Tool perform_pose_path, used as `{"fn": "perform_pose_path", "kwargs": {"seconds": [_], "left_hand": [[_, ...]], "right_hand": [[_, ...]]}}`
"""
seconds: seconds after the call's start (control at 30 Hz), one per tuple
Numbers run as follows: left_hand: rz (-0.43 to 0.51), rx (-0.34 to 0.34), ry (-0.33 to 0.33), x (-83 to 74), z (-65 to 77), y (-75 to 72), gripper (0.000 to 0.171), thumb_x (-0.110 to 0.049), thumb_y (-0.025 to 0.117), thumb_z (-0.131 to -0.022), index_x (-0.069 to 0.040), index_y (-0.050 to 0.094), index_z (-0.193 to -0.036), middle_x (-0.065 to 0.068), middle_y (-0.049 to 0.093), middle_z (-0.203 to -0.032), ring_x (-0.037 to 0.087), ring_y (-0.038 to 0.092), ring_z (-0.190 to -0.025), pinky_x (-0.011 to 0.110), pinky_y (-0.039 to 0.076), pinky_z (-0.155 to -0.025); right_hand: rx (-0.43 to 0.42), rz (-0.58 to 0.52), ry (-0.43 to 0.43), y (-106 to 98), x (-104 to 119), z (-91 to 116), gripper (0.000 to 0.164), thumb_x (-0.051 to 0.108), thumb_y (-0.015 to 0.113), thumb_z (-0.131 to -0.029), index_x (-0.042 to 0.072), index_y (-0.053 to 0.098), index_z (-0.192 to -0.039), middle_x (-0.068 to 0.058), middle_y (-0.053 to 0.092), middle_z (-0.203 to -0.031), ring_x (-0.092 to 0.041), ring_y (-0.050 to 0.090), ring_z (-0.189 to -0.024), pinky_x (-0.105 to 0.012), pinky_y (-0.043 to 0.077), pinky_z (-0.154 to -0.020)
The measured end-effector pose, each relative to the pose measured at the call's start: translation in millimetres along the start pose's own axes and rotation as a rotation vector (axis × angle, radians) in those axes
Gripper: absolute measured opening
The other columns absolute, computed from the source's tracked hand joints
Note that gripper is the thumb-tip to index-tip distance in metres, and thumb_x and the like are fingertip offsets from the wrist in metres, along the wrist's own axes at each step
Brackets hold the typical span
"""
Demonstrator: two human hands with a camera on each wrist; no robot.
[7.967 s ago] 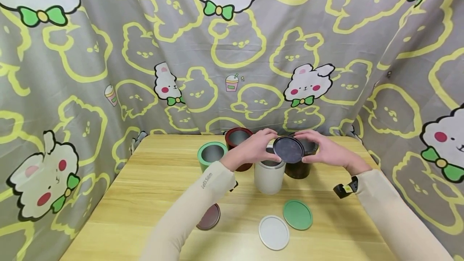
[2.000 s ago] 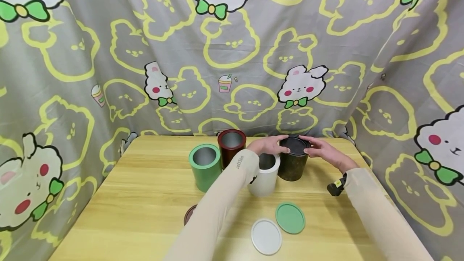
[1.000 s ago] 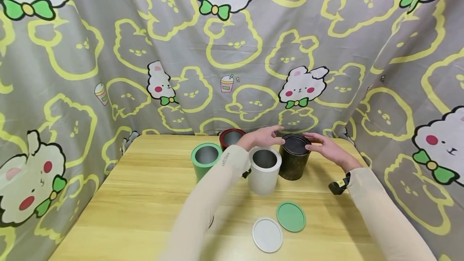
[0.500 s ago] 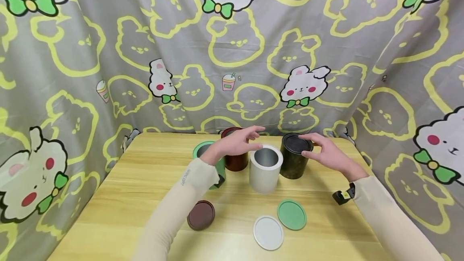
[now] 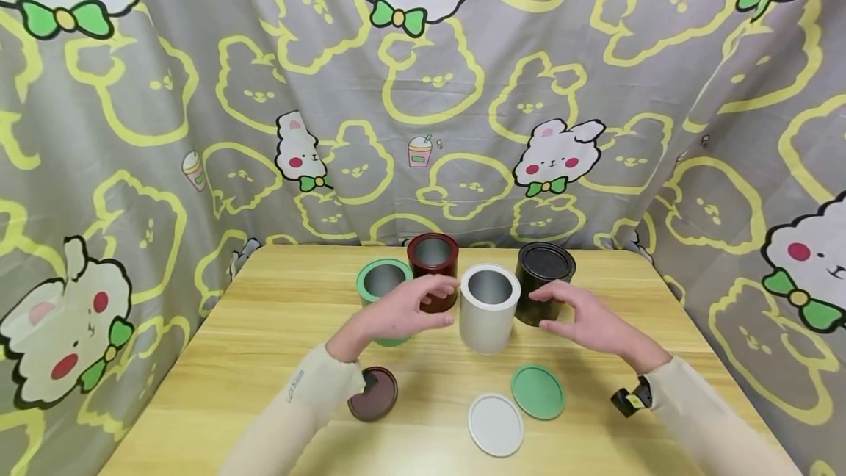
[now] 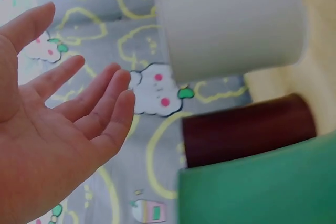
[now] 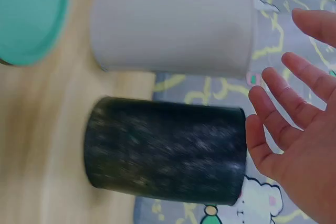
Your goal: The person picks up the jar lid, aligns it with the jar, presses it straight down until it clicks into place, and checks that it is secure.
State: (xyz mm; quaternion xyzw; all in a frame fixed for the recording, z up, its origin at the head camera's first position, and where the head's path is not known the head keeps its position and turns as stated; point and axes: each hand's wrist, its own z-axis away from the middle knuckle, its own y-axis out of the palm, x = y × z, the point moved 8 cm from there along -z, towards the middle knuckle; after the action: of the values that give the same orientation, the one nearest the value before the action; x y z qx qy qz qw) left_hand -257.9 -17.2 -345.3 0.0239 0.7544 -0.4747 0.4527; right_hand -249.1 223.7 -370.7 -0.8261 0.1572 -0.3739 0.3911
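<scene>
Our left grip (image 5: 399,308) and right grip (image 5: 588,318) hang released, fingers loosely spread, flanking the open white canister (image 5: 487,327). From it, the lidded black canister (image 5: 547,264) stands at two o'clock, the red canister (image 5: 432,267) at ten; the white lid (image 5: 496,424), at six, shows in our head view alone. The left wrist view bares the green canister (image 6: 268,187), part-hidden there.

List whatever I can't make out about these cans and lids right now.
Head: part of the green can, behind the left hand.
Head: part of the dark red lid, behind the black wrist gadget.
Head: the inside of the black can, covered by the black lid.
Left wrist: the green can's base, cut off by the frame edge.
Right wrist: part of the green lid, cut off at left.
</scene>
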Motion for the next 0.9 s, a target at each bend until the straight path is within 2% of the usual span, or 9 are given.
{"fn": "perform_pose_path", "kwargs": {"seconds": [0.13, 0.3, 0.43, 0.57, 0.73, 0.9], "left_hand": [[-0.054, 0.009, 0.034, 4.4, 13.1, 22.1, 0.052, -0.023, 0.068, -0.088, -0.007, 0.05, -0.133, 0.007, 0.055, -0.126, 0.02, 0.052, -0.115, 0.037, 0.042, -0.096], [-0.065, 0.069, 0.01, 19.5, 22.4, 54.2, 0.054, -0.029, 0.069, -0.087, -0.009, 0.05, -0.133, 0.008, 0.055, -0.127, 0.017, 0.051, -0.115, 0.034, 0.041, -0.097], [-0.075, 0.113, -0.016, 29.0, 25.4, 74.2, 0.056, -0.031, 0.069, -0.086, -0.01, 0.05, -0.134, 0.006, 0.054, -0.128, 0.015, 0.049, -0.116, 0.031, 0.04, -0.097], [-0.115, 0.173, -0.053, 34.8, 26.1, 92.6, 0.058, -0.034, 0.071, -0.085, -0.011, 0.05, -0.135, 0.005, 0.052, -0.128, 0.015, 0.048, -0.116, 0.029, 0.04, -0.096], [-0.206, 0.237, -0.08, 43.1, 25.5, 116.3, 0.063, -0.039, 0.073, -0.082, -0.014, 0.05, -0.135, 0.002, 0.048, -0.128, 0.014, 0.045, -0.118, 0.029, 0.039, -0.097], [-0.298, 0.253, -0.095, 50.0, 26.7, 133.7, 0.066, -0.043, 0.077, -0.076, -0.016, 0.053, -0.132, 0.002, 0.048, -0.128, 0.015, 0.043, -0.117, 0.029, 0.039, -0.095]], "right_hand": [[0.04, -0.014, -0.035, 20.5, 5.1, 12.1, 0.043, 0.012, 0.078, -0.076, 0.016, 0.061, -0.116, 0.001, 0.06, -0.114, -0.015, 0.055, -0.106, -0.039, 0.046, -0.086], [0.103, -0.005, -0.076, 44.4, 12.8, 25.7, 0.046, 0.011, 0.079, -0.074, 0.015, 0.06, -0.116, 0.001, 0.057, -0.116, -0.018, 0.054, -0.107, -0.041, 0.046, -0.087], [0.169, 0.026, -0.055, 61.3, 13.7, 35.1, 0.047, 0.014, 0.081, -0.073, 0.016, 0.061, -0.116, 0.001, 0.054, -0.119, -0.019, 0.052, -0.109, -0.042, 0.044, -0.088], [0.246, 0.032, -0.026, 76.7, 13.0, 44.0, 0.049, 0.019, 0.082, -0.073, 0.011, 0.061, -0.117, -0.006, 0.052, -0.123, -0.024, 0.047, -0.113, -0.043, 0.043, -0.089], [0.32, 0.073, -0.029, 95.9, 13.1, 54.5, 0.059, 0.033, 0.082, -0.07, 0.012, 0.06, -0.12, -0.009, 0.048, -0.129, -0.028, 0.043, -0.118, -0.045, 0.041, -0.089], [0.356, 0.096, -0.047, 108.0, 14.4, 59.6, 0.066, 0.039, 0.082, -0.067, 0.011, 0.059, -0.121, -0.012, 0.047, -0.131, -0.031, 0.042, -0.12, -0.053, 0.038, -0.09]]}}
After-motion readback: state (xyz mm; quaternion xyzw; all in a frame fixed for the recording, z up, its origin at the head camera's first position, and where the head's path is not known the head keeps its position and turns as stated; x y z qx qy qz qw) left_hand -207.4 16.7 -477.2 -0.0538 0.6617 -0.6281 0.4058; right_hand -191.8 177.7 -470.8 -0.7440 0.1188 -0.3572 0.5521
